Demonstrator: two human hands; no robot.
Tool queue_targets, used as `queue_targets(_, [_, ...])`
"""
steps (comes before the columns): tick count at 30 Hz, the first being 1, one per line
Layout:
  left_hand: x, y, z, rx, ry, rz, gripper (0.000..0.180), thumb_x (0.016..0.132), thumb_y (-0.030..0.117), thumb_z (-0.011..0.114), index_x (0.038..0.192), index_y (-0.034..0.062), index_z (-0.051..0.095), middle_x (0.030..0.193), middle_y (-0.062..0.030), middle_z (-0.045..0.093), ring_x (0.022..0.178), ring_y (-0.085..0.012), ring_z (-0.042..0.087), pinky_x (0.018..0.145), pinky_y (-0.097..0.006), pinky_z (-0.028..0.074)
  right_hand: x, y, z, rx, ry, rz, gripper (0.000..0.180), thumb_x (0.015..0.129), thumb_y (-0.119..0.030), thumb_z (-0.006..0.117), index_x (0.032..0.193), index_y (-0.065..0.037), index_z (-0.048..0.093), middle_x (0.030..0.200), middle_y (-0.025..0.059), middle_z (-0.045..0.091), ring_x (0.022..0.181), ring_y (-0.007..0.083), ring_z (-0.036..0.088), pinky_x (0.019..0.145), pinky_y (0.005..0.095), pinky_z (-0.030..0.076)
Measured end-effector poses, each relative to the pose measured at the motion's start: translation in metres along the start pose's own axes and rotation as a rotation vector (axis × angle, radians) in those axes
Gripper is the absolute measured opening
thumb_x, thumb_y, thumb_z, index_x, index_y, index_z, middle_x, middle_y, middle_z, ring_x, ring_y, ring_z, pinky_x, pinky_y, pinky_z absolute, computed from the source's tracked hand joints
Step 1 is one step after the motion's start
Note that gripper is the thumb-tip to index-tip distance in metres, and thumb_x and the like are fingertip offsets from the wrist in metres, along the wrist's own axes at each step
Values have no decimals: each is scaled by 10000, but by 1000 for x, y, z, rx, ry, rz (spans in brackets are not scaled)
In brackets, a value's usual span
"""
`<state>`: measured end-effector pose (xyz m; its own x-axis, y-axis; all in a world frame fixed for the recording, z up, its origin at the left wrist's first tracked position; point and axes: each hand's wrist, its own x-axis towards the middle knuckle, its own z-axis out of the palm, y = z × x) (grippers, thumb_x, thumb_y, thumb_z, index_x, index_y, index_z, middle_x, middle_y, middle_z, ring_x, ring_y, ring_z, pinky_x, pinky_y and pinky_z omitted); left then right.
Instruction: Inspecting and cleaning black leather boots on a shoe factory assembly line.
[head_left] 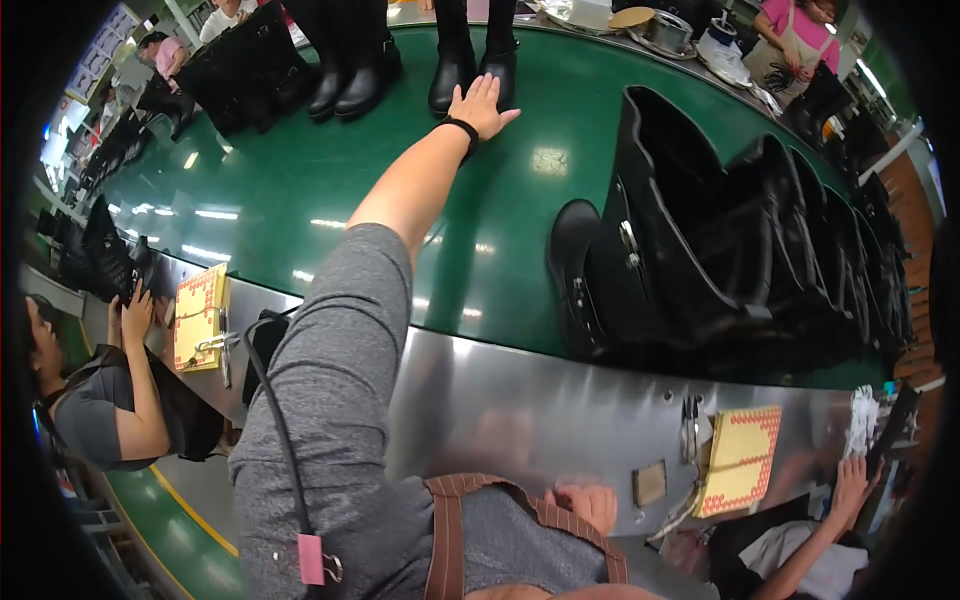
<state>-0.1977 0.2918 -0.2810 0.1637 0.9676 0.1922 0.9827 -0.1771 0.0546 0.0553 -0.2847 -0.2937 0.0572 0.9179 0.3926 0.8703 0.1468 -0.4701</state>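
- Left hand (pixel 483 105), at 12 o'clock: grip released, fingers flat on a black boot (pixel 497 62), standing upright on the green surface (pixel 300 190), toe toward the person.
- Right hand (pixel 590 503), at 6 o'clock: grip clenched against the apron, empty.

boots (pixel 470 55): tops cut off by upper edge
right hand (pixel 590 503): mostly hidden behind apron (pixel 520 520); grip unclear
far boot row (pixel 860 260): blurs into black near the rim

grey short-sleeved shirt (pixel 330 400), brown apron straps (pixel 447 530), black wristband (pixel 463 128), black cable (pixel 280 420) with pink clip (pixel 311 558).
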Motion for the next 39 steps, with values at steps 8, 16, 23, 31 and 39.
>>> queue_targets(8, [-15,-2,-6,63,32,-100,513,929,481,547,1166,33,619,1160,-173,660,1018,-354,656,947,-518,465,-14,20,-4,-29,-260,43,290,637,-302,807,825,-193,615,815,29,485,802,259,534,711,403,424])
queue_targets(16, [-179,67,-143,-37,-192,117,363,871,359,637,893,4,710,875,-175,704,829,-348,688,748,-417,543,8,-4,-10,74,-16,-6,195,638,-130,778,741,-130,612,773,55,503,769,287,528,702,412,420])
queue_targets(23, [-262,172,-260,-521,735,604,396,831,309,671,1161,93,628,889,-114,660,952,-306,604,946,-468,418,10,4,-5,77,31,-116,143,754,-142,724,765,-123,583,751,57,493,734,262,519,634,376,391])
queue_targets(31, [-269,275,-277,-231,319,529,667,709,643,710,1133,134,637,833,-129,666,948,-338,602,997,-575,328,0,-1,-15,110,49,-161,152,759,-138,747,787,-110,600,739,50,520,725,263,529,632,380,384])
queue_targets(39, [-234,242,-233,-429,677,571,284,735,306,779,895,130,625,718,-63,643,818,-273,616,840,-409,402,-6,-4,-10,112,77,-158,148,749,-130,747,741,-100,602,699,52,527,694,262,531,618,379,382])
